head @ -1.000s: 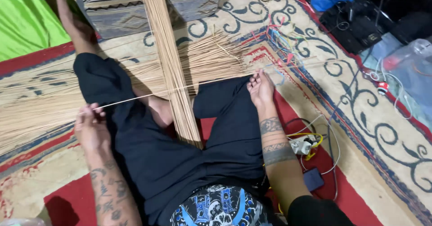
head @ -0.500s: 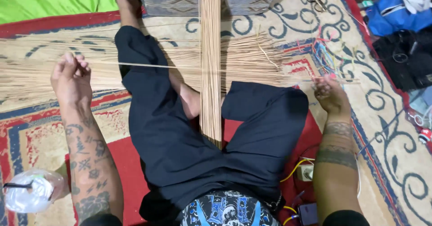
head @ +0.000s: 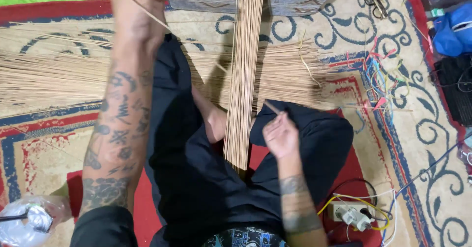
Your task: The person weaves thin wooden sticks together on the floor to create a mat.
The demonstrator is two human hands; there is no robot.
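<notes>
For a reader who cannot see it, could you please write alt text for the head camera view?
Seen from above, a seated person in black trousers holds one thin tan stick between a raised left hand and a lower right hand. An upright bundle of thin tan sticks stands between the knees, with more sticks fanned across the patterned red and cream carpet.

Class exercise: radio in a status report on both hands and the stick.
Left hand raised, pinching one end of thin stick. Right hand pinches the other end. Upright stick bundle stands between them.
</notes>
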